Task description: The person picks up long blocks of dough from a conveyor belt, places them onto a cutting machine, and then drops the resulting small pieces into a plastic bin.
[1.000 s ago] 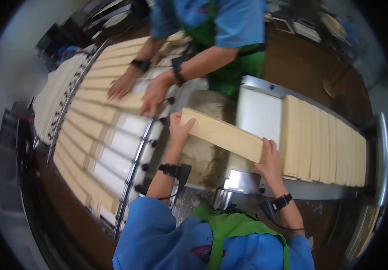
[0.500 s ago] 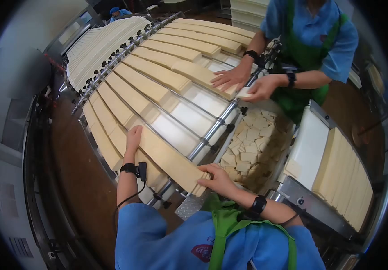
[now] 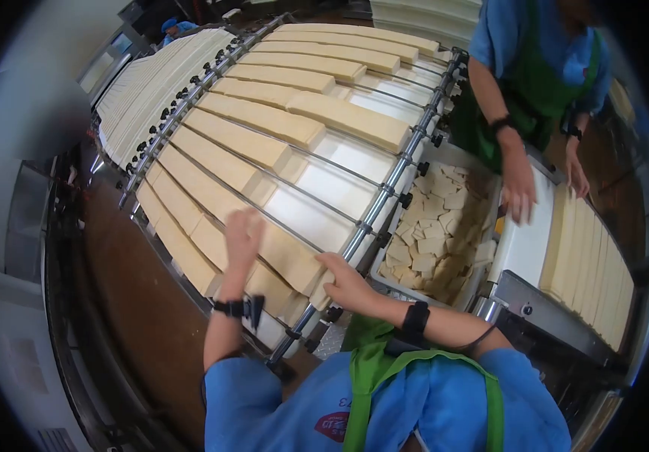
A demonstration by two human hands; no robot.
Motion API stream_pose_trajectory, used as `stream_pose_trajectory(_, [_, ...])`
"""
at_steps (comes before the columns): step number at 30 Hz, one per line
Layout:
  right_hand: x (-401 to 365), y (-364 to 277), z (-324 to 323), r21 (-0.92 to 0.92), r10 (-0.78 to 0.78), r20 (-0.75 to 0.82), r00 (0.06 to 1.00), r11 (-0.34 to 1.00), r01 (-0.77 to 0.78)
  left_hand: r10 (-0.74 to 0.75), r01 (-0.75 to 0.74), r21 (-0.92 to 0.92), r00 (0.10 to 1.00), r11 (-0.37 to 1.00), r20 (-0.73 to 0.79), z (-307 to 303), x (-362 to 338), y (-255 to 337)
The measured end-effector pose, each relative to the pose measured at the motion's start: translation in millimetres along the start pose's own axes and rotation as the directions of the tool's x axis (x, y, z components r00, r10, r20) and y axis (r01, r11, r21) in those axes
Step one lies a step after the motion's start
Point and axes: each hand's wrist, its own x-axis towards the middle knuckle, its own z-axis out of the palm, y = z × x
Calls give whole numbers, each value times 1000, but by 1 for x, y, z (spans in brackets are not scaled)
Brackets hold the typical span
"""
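Status:
- Left hand: motion-blurred, grip open with fingers spread, over the slab; can't tell whether it touches.
- Right hand: fingertips on the slab's near end at the side rail. Can't tell if the grip is pinching or just resting.
- The slab lies across the roller conveyor, at the near end of the row.
- Slabs on that conveyor: roughly ten, laid parallel. The far ones blur together, so the count isn't exact.
- 1 bin of broken pieces, between the conveyor and the belt.
- The belt carries a tight row of slabs, about seven.
- Co-worker: 2 hands, both at the belt.
- Wrist bands: 2 on the wearer, 2 on the co-worker.
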Motion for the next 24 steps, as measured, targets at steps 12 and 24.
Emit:
stream_pose_trajectory(12, [-33,18,-136,-81,177,-372,911,972,-222,255,-303,161,931,939,260,24,-73,94])
stream_pose_trajectory(24, [-292,53,-305,-67,20,-993,119,730,-680,117,-142,20,877,990,465,52,-37,144])
